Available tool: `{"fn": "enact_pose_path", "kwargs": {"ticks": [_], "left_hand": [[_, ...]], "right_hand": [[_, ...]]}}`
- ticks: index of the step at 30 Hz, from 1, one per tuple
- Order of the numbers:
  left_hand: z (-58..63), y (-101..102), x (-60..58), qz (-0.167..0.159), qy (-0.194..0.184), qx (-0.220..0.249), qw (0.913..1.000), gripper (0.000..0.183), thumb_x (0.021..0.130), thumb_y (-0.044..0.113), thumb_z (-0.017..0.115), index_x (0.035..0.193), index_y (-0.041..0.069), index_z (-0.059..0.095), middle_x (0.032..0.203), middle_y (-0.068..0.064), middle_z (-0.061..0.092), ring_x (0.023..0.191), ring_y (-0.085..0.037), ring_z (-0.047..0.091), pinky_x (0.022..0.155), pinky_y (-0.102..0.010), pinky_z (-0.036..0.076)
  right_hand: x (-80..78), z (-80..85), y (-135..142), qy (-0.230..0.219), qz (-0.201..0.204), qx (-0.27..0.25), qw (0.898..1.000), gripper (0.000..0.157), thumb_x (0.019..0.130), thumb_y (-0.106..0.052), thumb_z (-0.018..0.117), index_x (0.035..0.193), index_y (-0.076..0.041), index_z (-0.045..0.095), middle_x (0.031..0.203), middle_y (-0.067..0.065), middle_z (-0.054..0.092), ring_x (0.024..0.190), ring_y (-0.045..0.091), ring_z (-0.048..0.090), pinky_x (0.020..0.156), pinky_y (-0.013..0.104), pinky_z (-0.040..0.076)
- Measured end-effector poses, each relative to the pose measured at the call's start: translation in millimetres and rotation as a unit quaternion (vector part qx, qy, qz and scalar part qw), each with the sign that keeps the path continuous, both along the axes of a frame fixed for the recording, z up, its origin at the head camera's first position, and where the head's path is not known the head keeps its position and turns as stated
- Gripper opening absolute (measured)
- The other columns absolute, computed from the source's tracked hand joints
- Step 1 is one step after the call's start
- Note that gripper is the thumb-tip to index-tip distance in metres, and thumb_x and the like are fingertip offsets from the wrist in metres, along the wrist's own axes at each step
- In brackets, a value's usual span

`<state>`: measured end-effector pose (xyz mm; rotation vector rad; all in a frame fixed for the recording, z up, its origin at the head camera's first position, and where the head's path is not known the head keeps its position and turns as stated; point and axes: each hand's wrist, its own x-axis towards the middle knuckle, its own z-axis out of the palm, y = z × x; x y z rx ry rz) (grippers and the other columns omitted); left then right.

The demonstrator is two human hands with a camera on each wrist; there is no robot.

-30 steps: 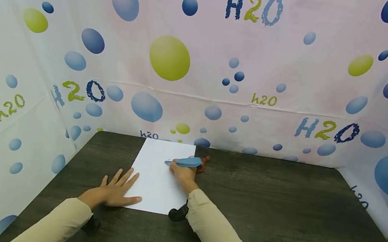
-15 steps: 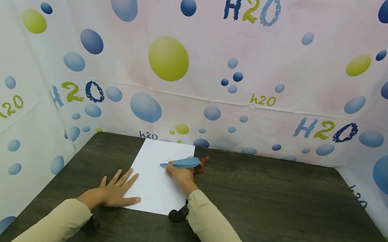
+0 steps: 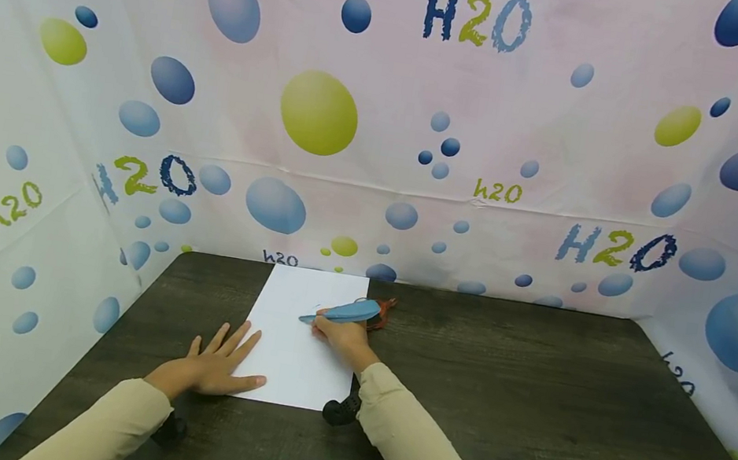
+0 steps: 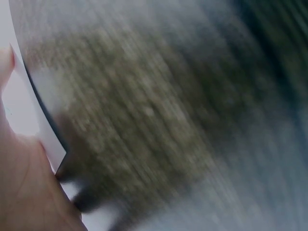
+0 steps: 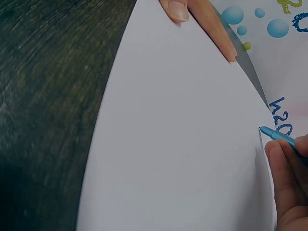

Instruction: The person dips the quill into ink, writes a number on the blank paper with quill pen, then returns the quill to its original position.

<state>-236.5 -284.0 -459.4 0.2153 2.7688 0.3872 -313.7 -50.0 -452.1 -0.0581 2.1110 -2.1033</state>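
Observation:
A white sheet of paper (image 3: 290, 373) lies on the dark wooden table. My left hand (image 3: 216, 366) rests with spread fingers on its left edge, thumb near the lower left corner; part of the palm also shows in the left wrist view. With thumb and fingers my right hand (image 3: 342, 337) pinches a blue pen (image 3: 357, 310), whose body looks broad and feather-like from above. The pen tip is right at the paper, in its upper half, with a faint short mark nearby. Seen from the right wrist, the slim blue front of the pen (image 5: 276, 134) slants down to the sheet.
A reddish-brown thing (image 3: 385, 313) shows just behind the pen's rear end, partly hidden. Black wrist gear (image 3: 340, 410) sits under the right forearm. The table (image 3: 514, 411) stretches away to the right. A white backdrop (image 3: 537, 112) with coloured dots and H2O lettering rises behind it.
My right hand and the pen tip have moved a little left and toward the person across the paper. The left hand keeps its place on the sheet.

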Motion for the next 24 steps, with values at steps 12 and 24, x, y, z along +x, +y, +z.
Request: {"fn": "enact_pose_path", "kwargs": {"ticks": [12, 24], "left_hand": [[-1.3, -1, -0.9, -0.005, 0.001, 0.002, 1.0, 0.105, 0.079, 0.082, 0.04, 0.155, 0.017, 0.011, 0.161, -0.012, -0.005, 0.143, -0.046, -0.011, 0.1, -0.076, -0.01], [3.0, 0, 0.8, -0.009, -0.015, 0.004, 0.9998, 0.104, 0.08, 0.082, 0.04, 0.156, 0.019, 0.007, 0.161, -0.011, -0.008, 0.143, -0.046, -0.013, 0.1, -0.076, -0.011]], "right_hand": [[-0.6, -0.1, 7, 0.005, 0.055, -0.026, 0.998, 0.038, 0.087, 0.001, 0.065, 0.12, 0.014, 0.053, 0.102, 0.024, 0.069, 0.081, 0.024, 0.072, 0.072, 0.028, 0.058], [0.0, 3.7, 13, -0.019, 0.091, -0.006, 0.996, 0.023, 0.087, -0.001, 0.068, 0.107, 0.009, 0.065, 0.094, 0.02, 0.072, 0.078, 0.019, 0.072, 0.073, 0.027, 0.057]]}}
